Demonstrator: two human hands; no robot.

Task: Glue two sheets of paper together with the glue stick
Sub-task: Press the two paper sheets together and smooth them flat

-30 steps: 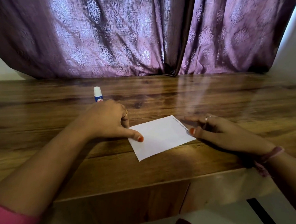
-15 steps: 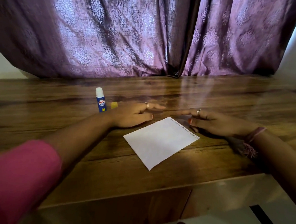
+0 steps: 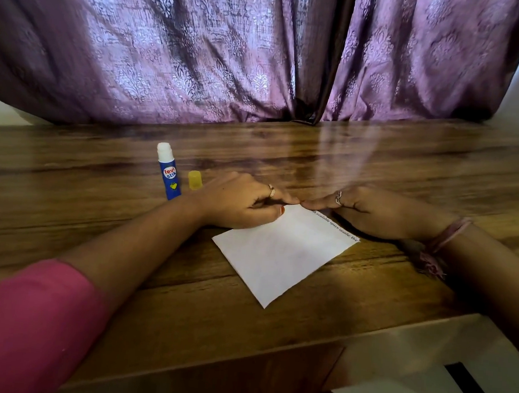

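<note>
A white sheet of paper (image 3: 282,253) lies turned like a diamond on the wooden table (image 3: 408,163); a line of print runs along its far right edge. Whether a second sheet lies under it I cannot tell. My left hand (image 3: 236,204) is at the paper's far corner, thumb and fingers closed on that corner. My right hand (image 3: 373,213) rests palm down along the far right edge, its fingertips meeting the left hand's at the corner. The blue glue stick (image 3: 168,174) stands upright and uncapped to the left of my left hand. Its yellow cap (image 3: 195,180) stands beside it.
A purple patterned curtain (image 3: 200,54) hangs along the table's far edge. The table's front edge runs just below the paper, with a pale cabinet front (image 3: 426,346) under it at the lower right. My left arm has a pink sleeve (image 3: 28,318).
Both hands have moved from the paper's side corners to its far corner, where their fingertips now meet. The glue stick and cap have come into full view.
</note>
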